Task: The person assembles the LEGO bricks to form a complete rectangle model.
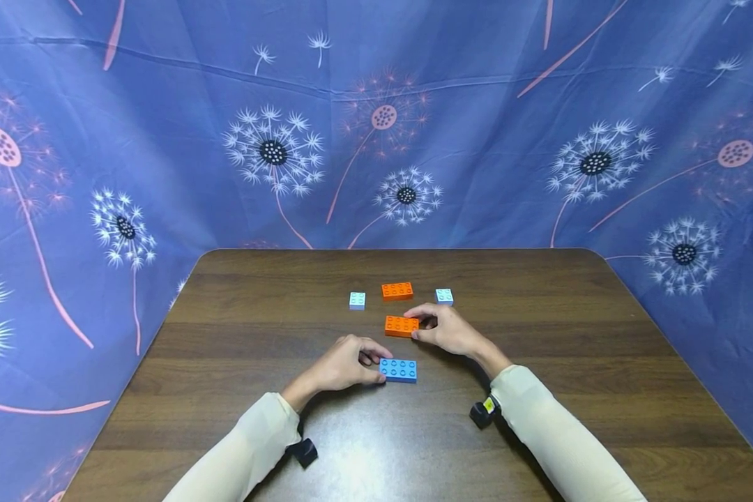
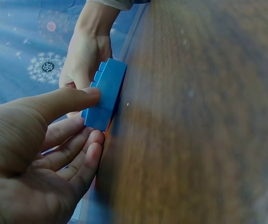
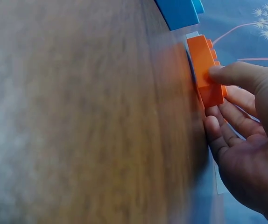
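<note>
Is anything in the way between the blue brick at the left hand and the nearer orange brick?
No separate object shows between the blue brick and the nearer orange brick, just tabletop. Only fingers of the left hand edge in, at the blue brick's back-left corner.

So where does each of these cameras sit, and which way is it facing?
Head: worn on the head, facing forward and down at the table and backdrop; the left hand, right hand and sleeves show.
Left wrist: on that wrist, facing the blue brick the left hand pinches; the right hand shows beyond.
Right wrist: on that wrist, facing the orange brick the right hand pinches; the left hand doesn't show.
Shared: both wrist views include the blue brick.
</note>
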`<control>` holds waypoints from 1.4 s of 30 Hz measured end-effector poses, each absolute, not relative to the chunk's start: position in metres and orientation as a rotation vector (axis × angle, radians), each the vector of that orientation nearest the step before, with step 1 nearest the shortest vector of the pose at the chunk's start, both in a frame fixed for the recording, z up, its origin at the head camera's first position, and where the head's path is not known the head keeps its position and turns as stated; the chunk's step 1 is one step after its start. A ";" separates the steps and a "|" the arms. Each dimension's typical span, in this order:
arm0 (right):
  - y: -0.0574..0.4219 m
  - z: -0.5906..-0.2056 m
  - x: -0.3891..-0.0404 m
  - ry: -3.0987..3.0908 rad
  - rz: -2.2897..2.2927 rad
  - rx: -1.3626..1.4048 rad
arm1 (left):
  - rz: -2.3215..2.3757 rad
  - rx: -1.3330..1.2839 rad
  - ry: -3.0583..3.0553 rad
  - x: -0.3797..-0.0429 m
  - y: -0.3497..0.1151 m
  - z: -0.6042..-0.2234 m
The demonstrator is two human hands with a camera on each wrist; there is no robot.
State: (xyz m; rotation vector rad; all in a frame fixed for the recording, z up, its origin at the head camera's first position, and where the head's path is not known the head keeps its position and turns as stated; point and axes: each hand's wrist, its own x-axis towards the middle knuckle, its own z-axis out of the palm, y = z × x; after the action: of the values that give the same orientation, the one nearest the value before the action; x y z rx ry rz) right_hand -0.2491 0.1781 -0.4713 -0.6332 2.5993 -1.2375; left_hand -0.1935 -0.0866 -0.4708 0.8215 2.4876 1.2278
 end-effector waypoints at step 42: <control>0.204 -0.447 -0.202 2.624 -1.124 -0.776 | 1.334 0.710 2.482 -0.208 -0.118 -0.453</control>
State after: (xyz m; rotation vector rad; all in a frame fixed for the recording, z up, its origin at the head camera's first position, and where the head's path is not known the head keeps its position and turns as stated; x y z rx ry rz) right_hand -0.2018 0.2045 -0.4465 -0.7761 2.6236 -1.1244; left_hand -0.2082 -0.1182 -0.4528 0.7097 2.4819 1.3337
